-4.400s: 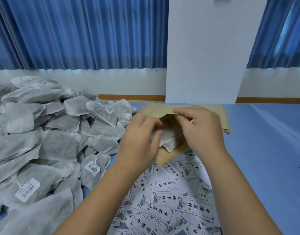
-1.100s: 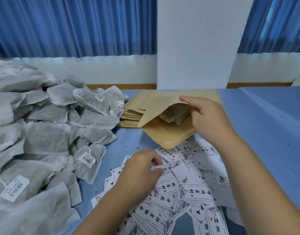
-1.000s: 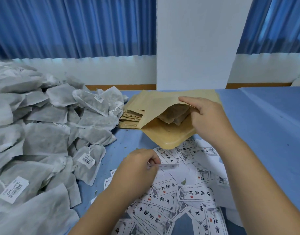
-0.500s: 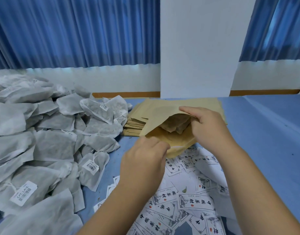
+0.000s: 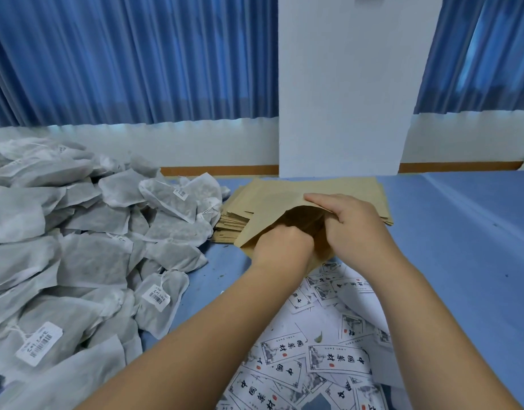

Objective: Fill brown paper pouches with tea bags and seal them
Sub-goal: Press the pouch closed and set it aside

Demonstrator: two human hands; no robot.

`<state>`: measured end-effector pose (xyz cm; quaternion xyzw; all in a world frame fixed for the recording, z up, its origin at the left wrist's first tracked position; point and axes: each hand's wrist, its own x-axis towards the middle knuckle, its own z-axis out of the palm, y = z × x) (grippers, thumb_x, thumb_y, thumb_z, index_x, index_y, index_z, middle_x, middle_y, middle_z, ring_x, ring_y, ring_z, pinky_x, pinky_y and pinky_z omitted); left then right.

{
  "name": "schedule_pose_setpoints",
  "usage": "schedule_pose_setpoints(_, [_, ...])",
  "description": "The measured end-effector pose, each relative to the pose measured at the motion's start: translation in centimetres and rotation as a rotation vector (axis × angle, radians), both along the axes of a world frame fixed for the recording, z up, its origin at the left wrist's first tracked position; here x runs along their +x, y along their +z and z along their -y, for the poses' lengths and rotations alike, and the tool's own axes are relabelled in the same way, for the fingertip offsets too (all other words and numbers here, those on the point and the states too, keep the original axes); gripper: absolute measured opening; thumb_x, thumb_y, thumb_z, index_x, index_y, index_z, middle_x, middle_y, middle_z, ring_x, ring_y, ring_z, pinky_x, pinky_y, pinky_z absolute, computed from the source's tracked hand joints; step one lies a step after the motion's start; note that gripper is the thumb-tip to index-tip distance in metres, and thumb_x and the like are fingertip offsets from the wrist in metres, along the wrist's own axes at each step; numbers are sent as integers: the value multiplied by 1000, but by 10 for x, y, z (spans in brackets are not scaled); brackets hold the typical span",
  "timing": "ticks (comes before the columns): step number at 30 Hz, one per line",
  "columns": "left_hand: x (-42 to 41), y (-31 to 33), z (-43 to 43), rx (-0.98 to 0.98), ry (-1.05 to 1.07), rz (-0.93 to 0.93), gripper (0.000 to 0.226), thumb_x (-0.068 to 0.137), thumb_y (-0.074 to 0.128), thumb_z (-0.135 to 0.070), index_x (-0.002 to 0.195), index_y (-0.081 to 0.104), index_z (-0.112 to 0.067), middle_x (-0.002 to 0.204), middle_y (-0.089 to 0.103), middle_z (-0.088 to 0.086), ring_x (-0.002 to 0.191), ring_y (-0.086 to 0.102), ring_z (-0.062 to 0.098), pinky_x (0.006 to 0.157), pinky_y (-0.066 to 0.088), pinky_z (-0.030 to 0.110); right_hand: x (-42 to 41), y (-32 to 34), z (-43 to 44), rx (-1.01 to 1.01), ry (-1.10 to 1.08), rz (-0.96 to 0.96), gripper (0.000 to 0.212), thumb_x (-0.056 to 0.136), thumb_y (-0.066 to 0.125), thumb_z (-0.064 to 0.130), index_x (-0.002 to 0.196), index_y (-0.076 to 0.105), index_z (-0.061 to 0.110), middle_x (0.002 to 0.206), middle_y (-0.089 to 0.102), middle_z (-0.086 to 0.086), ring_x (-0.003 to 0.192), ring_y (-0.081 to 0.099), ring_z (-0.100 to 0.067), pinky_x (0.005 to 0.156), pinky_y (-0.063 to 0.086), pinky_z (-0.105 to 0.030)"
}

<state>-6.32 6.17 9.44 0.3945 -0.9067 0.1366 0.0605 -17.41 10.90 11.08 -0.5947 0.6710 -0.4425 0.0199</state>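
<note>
While tea bags (image 5: pixel 86 255) fill frame left, right hand (image 5: pixel 354 229) pinches pouch (image 5: pixel 269 207) open; left hand (image 5: pixel 280 247) inside hides contents; grip indeterminate.

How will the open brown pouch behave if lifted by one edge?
Probably floppy: the pouch bows open where the right hand pinches its top wall. Likely light; it's thin paper. Matte surface, so probably not slippery.

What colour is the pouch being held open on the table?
The pouch is plain tan-brown paper with no print visible, seen in the head view.
</note>
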Motion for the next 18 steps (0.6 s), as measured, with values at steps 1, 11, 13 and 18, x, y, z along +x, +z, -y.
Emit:
schedule_pose_setpoints(1, [0,0,3,6,-2,-16,8,92,56,-11,94,64,-9,73,44,3,88,59,25,62,40,31,0,0,0,3,4,1,56,83,40,-8,123,65,24,128,61,1,120,51,-12,96,32,-13])
schedule_pose_setpoints(11, [59,-2,-15,-75,-309,-443,31,89,54,-9,119,65,-12,113,60,7,97,56,28,74,50,41,4,3,-2,-5,13,8,56,84,40,-6,123,65,25,127,62,2,117,52,-10,95,34,-14])
schedule_pose_setpoints(13, [77,0,-24,-142,-296,-625,28,83,64,-4,109,68,-9,101,61,8,86,57,28,61,51,39,8,6,-5,-13,18,8,56,84,41,-7,123,65,24,126,62,2,117,52,-10,94,34,-13])
schedule_pose_setpoints(18, [110,6,-29,-110,-67,-742,58,79,74,-22,132,52,-18,114,53,6,101,52,25,83,48,39,29,16,-18,-47,56,30,57,83,39,-8,122,66,25,124,63,6,116,51,-5,91,34,-6])
